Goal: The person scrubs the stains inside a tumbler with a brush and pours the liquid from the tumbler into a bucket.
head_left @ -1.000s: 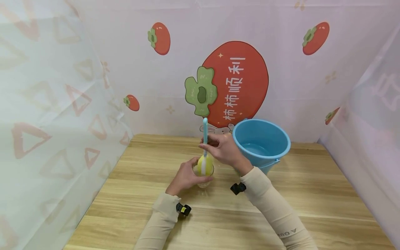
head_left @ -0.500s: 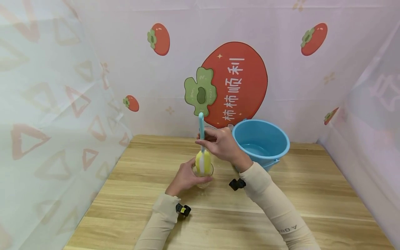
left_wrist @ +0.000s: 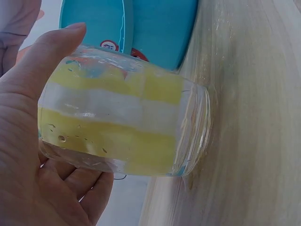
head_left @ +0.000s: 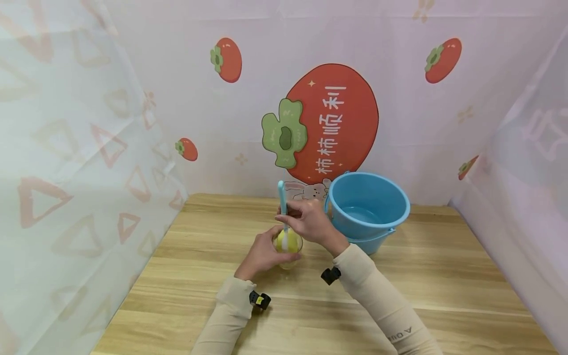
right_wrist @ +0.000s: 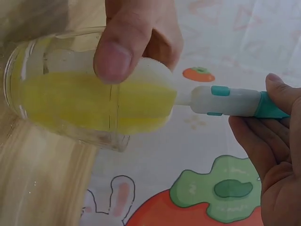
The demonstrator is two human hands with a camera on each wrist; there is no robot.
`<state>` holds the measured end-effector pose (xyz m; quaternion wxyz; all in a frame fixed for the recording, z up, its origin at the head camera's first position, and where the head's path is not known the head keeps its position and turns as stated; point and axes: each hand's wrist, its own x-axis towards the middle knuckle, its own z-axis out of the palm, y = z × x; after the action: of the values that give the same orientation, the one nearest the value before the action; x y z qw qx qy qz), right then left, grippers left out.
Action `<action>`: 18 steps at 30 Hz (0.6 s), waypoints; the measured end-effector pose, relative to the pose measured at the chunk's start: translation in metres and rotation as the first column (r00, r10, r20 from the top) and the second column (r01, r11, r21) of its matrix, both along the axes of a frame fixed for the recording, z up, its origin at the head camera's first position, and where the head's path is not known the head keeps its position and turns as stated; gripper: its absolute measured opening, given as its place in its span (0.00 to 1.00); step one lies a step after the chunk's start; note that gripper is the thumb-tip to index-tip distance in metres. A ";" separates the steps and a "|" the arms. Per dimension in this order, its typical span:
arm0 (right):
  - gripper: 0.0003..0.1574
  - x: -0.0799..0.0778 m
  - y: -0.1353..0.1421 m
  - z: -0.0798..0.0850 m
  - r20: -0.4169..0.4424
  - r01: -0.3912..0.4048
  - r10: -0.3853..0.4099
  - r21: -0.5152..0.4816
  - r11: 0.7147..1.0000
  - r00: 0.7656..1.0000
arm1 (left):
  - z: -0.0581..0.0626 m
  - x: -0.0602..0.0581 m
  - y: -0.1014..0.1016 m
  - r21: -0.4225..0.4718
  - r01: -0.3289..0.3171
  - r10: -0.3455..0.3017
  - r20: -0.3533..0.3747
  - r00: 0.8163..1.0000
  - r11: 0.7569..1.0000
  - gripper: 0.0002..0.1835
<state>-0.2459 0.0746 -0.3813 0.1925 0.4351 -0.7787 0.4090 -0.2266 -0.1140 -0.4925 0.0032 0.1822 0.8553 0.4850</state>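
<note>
I count two hands on my feed, one glass, one sponge brush and one blue bucket. The left hand (head_left: 265, 251) is curled round the glass (left_wrist: 122, 113), thumb on one side and fingers on the other. The glass stands upright on the wooden table (head_left: 168, 276), droplets dotting its wall. The right hand (head_left: 306, 221) pinches the white-and-turquoise handle of the brush (head_left: 282, 197) between thumb and fingers. I see the brush's one sponge head (right_wrist: 148, 99), striped yellow and white, mostly inside the glass, its top rising past the rim.

The single bucket (head_left: 383, 197) stands to the right of the glass, near the right hand. The left wrist view gives me a round red-and-white label (left_wrist: 109, 45) on it, too small to read.

On the backdrop (head_left: 248, 98) I count four small persimmons, one large persimmon (head_left: 341, 118) and one rabbit (head_left: 315, 191). The large one carries four white characters, which I read as 柿柿顺利. The right sleeve (head_left: 381, 301) bears dark letters; I can make out an A, but the rest curves away.
</note>
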 end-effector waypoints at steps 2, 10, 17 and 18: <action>0.05 0.000 0.000 0.002 -0.005 -0.001 0.001 -0.001 1.000 1.000 | 0.000 0.000 0.000 0.004 0.004 -0.004 -0.001 1.000 1.000 0.41; 0.08 0.001 0.003 0.033 -0.050 -0.076 0.071 -0.089 0.993 0.996 | -0.001 0.000 0.000 0.000 0.017 -0.017 -0.016 1.000 1.000 0.32; 0.06 0.000 0.001 0.015 -0.017 -0.046 0.045 -0.068 0.997 0.999 | -0.002 -0.001 0.000 0.002 0.011 -0.011 -0.006 1.000 1.000 0.35; 0.06 -0.001 0.001 0.011 -0.016 -0.035 0.034 -0.062 0.997 0.999 | -0.002 -0.001 0.000 0.000 0.008 -0.008 -0.001 1.000 1.000 0.36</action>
<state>-0.2468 0.0754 -0.3706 0.2047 0.4455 -0.7563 0.4331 -0.2278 -0.1138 -0.4947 0.0047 0.1859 0.8546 0.4849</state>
